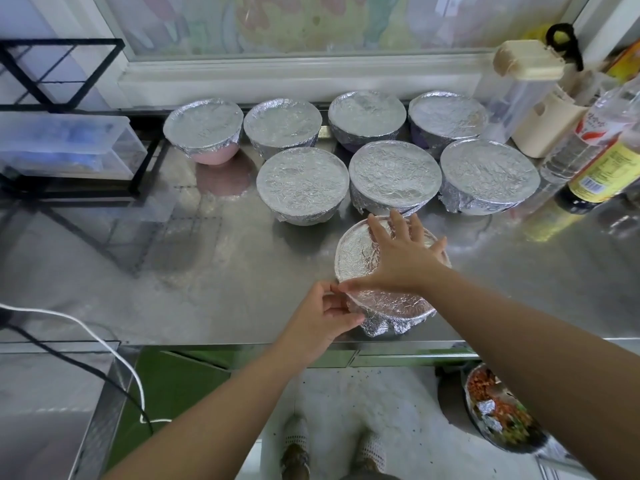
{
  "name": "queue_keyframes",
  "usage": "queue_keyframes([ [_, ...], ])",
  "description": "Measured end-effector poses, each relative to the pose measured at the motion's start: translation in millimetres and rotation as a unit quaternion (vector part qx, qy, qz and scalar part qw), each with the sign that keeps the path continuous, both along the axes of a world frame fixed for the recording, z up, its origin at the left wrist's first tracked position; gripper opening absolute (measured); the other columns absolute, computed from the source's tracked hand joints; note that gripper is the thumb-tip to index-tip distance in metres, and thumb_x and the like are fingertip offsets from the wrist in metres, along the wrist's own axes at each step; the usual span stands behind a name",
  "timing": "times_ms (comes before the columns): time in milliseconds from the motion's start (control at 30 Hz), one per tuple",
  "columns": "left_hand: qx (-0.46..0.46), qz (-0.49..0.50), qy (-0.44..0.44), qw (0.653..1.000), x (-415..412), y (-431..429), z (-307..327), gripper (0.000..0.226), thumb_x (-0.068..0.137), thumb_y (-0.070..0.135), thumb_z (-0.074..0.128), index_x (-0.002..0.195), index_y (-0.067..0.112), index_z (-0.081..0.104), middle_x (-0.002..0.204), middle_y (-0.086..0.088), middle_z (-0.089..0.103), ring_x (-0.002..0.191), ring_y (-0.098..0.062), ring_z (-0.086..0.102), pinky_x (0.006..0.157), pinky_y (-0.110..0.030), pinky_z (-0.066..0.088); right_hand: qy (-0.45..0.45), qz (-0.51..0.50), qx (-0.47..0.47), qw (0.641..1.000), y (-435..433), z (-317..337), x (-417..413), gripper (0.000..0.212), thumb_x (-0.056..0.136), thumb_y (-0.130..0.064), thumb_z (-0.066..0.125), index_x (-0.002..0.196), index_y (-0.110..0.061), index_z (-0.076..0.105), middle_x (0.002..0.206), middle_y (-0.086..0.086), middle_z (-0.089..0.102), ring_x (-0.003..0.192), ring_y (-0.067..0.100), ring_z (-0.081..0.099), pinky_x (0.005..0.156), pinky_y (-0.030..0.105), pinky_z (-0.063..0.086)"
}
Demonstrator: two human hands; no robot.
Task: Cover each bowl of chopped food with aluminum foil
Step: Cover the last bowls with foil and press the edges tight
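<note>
While seven covered bowls (303, 178) stand in two rows at the back of the steel desk (207, 271), the one being worked on is the near bowl (384, 327). It sits close to the desk's front edge, just in front of the nearer row. Its foil (360, 258) lies flat across the top and hangs in crumpled pleats down the side. I therefore judge the step to be tightening the skirt round the rim, not laying the sheet.

The right hand (403, 258) is spread wide and flat on the foil top, with fingers fanned toward the far rim and the thumb reaching back to the near-left rim. It grips nothing and only presses down. The left hand (325, 317) is curled narrow, pinching the foil at that near-left rim, right beside the right thumb.

The next move probably calls for working round the rim, folding the loose pleats in under the lip while the flat hand steadies the top. It should be gentle, since thin foil tears and the bowl is near the edge.

Below the desk at lower right is a dish of chopped food (498, 420), uncovered apart from foil scraps. Whether it awaits wrapping I cannot tell.
</note>
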State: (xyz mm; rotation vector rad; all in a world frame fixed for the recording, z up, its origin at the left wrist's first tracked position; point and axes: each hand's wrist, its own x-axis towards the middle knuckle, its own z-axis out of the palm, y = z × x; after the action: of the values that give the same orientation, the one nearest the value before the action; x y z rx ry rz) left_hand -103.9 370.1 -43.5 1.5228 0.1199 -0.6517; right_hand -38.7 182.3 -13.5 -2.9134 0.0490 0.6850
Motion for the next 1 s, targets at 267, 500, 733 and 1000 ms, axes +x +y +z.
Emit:
queue_keyframes([
  [267,0.041,0.03,-0.028,0.998,0.0,-3.3,-9.0,0.031,0.084,0.006,0.078,0.11,0.008,0.061,0.104,-0.017,0.071,0.089,-0.019,0.07,0.087,-0.036,0.059,-0.001,0.001,0.001,1.0,-1.3,-2.4,0.0,0.149,0.039,-0.109,0.043,0.157,-0.041,-0.02,0.165,0.002,-0.03,0.152,0.038,-0.023,0.11,0.082,-0.002],
  [500,0.105,0.042,-0.096,0.989,1.6,-2.5,-10.3,0.009,0.085,0.01,0.078,0.093,0.01,0.074,0.087,-0.005,0.076,0.079,-0.014,0.07,0.076,-0.022,0.055,-0.004,0.002,0.0,1.0,-1.5,-4.7,-0.5,0.148,0.041,-0.108,0.043,0.157,-0.041,-0.019,0.165,0.001,-0.03,0.153,0.038,-0.022,0.11,0.082,-0.002],
  [733,0.152,-0.036,-0.108,0.982,18.7,4.4,-6.9,0.008,0.082,0.017,0.081,0.088,0.018,0.076,0.084,-0.002,0.077,0.085,-0.024,0.072,0.086,-0.034,0.056,-0.011,0.001,0.001,1.0,-1.4,-6.4,-1.2,0.148,0.04,-0.109,0.043,0.157,-0.041,-0.019,0.166,0.002,-0.028,0.153,0.038,-0.022,0.11,0.082,-0.002],
  [1000,0.384,-0.187,-0.274,0.862,59.7,13.1,-0.2,0.051,0.066,0.068,0.078,0.093,0.027,0.07,0.085,0.01,0.071,0.077,-0.01,0.063,0.073,-0.033,0.054,-0.013,0.0,0.006,1.0,-1.2,-5.2,-2.3,0.147,0.043,-0.107,0.047,0.157,-0.04,-0.017,0.167,0.001,-0.027,0.153,0.039,-0.021,0.11,0.082,0.0],
])
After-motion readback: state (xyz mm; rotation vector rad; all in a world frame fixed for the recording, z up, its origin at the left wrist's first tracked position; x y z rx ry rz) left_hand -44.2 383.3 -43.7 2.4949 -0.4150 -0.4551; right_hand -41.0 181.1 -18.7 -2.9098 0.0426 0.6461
